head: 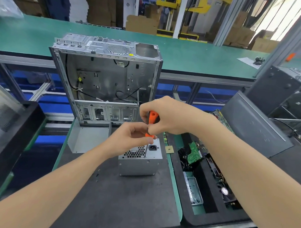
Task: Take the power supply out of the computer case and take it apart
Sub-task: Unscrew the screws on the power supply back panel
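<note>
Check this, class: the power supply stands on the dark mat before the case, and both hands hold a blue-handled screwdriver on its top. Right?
No: the head view shows the screwdriver has an orange handle, not blue. Otherwise right: the power supply stands on the dark mat before the case, and the left hand and right hand hold the screwdriver on its top.

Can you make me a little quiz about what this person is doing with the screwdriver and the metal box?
1. True or false: the power supply sits inside the computer case.
2. The screwdriver tip touches: A) the power supply's top face, B) a green circuit board, C) the case floor.
3. What colour is the handle that the left grip and the right grip both hold?
Key: 1 false, it stands on the black mat in front of the case; 2 A; 3 orange.
</note>
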{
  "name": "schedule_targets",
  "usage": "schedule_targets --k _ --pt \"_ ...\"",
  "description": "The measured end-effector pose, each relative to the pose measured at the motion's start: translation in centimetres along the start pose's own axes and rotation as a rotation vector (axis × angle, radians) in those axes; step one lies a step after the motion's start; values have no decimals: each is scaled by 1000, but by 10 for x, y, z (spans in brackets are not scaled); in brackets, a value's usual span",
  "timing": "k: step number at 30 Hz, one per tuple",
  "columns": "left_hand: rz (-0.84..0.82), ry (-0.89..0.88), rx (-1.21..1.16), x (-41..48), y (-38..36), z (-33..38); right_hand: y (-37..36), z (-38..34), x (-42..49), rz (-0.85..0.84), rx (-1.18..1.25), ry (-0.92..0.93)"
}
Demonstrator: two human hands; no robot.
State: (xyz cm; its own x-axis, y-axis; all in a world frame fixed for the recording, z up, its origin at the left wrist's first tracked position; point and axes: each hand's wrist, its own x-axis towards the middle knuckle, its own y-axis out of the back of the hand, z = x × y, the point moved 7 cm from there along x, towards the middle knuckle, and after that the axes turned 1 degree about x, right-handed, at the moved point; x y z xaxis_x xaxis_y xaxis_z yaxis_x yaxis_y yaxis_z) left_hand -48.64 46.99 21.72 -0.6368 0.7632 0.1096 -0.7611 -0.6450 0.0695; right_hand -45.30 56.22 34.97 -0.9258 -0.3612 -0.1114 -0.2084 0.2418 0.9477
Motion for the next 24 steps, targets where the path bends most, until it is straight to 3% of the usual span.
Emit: schedule_targets --k 7,11,13,19,24 --pt "44 -4 -1 -2 -3 5 4 -10 -1 12 -88 106" --pt "72 -4 -16 -1 -3 3 11 -13 -4 299 -459 -80" --pt "68 2 7 -1 -4 1 9 -16 -3 342 -495 -164" --pt "45 -10 -47 -3 0 1 2 -9 6 130 -258 -71" --pt "42 -14 -40 -4 1 1 -3 -12 8 -1 -149 116"
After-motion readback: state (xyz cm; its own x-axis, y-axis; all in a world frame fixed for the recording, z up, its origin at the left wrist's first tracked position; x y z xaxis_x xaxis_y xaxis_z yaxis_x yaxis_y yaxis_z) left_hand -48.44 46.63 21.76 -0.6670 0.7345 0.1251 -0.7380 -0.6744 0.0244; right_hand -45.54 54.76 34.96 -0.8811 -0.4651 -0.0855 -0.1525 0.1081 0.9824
